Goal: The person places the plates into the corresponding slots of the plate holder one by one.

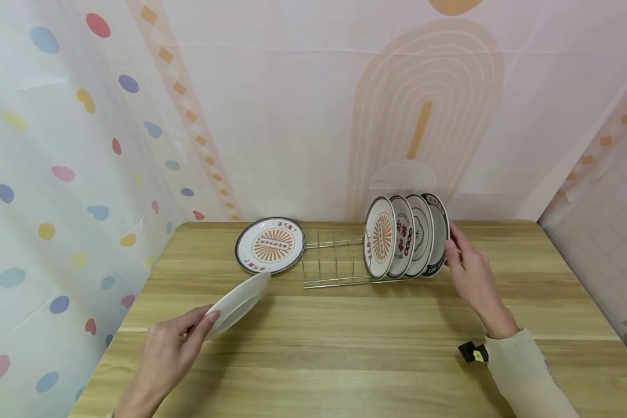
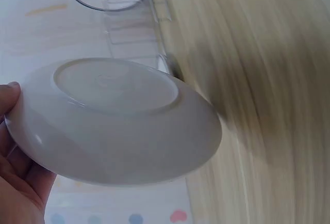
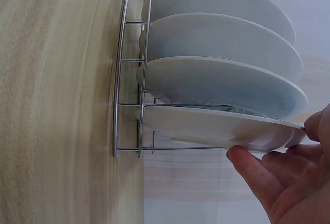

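Note:
My left hand [image 1: 164, 351] pinches a white plate [image 1: 238, 303] by its rim and holds it tilted above the table. The left wrist view shows that plate's plain underside and foot ring [image 2: 116, 87]. To the right, a wire dish rack [image 1: 337, 284] holds several patterned plates standing on edge. My right hand [image 1: 472, 276] grips the rim of the rightmost one, a plate with a dark green border [image 1: 439, 235]. Its white back [image 3: 206, 126] faces my fingers in the right wrist view. Nearest it stands a plate with a floral outline [image 1: 420, 235].
Left of the rack is a plate with an orange sunburst [image 1: 271, 245]; another sunburst plate [image 1: 380, 238] stands leftmost among those in the rack. Bare wire slots show between them. A patterned curtain [image 1: 292, 116] hangs behind the wooden table [image 1: 345, 348]. A black strap [image 1: 472, 352] hangs at my right sleeve.

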{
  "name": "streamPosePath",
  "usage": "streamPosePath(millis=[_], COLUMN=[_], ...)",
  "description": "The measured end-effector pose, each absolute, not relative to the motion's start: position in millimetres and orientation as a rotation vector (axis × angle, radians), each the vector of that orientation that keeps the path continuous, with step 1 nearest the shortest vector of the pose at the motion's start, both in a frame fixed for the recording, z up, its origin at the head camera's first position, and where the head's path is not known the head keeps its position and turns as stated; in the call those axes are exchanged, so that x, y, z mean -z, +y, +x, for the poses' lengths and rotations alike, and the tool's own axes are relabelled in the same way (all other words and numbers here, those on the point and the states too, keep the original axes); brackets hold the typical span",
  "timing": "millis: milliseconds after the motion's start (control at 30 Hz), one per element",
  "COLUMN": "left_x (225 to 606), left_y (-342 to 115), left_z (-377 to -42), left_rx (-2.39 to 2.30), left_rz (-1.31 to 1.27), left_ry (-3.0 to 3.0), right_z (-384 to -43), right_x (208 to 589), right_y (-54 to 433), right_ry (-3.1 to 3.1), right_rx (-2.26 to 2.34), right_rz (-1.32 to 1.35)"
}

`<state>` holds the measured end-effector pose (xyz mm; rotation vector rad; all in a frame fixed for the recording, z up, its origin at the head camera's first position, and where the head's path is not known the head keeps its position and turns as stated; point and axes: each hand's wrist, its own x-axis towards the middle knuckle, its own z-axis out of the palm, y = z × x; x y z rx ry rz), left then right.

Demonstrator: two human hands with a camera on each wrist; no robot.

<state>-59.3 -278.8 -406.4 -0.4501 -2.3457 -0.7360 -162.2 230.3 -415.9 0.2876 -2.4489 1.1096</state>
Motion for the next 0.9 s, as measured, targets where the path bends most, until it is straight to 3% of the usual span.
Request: streamPosePath(millis=[600, 900], left_x=[387.0, 379.3], left_y=[-249.1, -237.1], left_z=[-58.8, -63.1], left_rx=[1.47, 2.099], left_rz=[0.069, 0.053], left_ry=[-2.319, -1.947], right_z=[-162.6, -161.9], right_x=[417.6, 417.4], right_y=[229.5, 228.9], right_ry=[-2.442, -2.432], right_rx=[-1.123, -1.128], right_rz=[0.267, 0.269])
